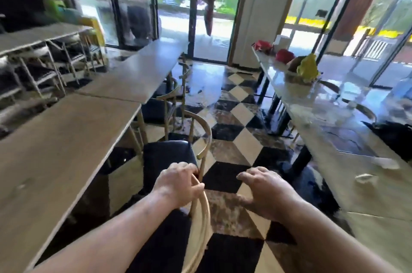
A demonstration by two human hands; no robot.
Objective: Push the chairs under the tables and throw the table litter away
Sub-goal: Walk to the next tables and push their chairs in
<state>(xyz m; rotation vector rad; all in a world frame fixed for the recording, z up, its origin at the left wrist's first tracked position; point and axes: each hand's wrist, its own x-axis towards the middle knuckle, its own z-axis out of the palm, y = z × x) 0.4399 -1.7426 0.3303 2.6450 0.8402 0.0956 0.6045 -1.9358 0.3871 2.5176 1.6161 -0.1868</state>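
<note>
My left hand (179,185) grips the curved wooden back rail of the nearest chair (201,219), which stands in the aisle beside the left wooden table (55,138). My right hand (265,190) hovers over the floor to the right of the rail, fingers spread, holding nothing. A second chair (169,154) with a black seat sits just ahead, partly under the same table. Crumpled white paper litter (365,178) lies on the right table (334,116), with another scrap (384,162) beside it.
More chairs (169,94) line the left tables farther ahead. The right table also bears red items (284,55), a yellow-green object (308,67) and a black bag (392,134). A checkered floor aisle (229,121) runs between the tables toward glass doors.
</note>
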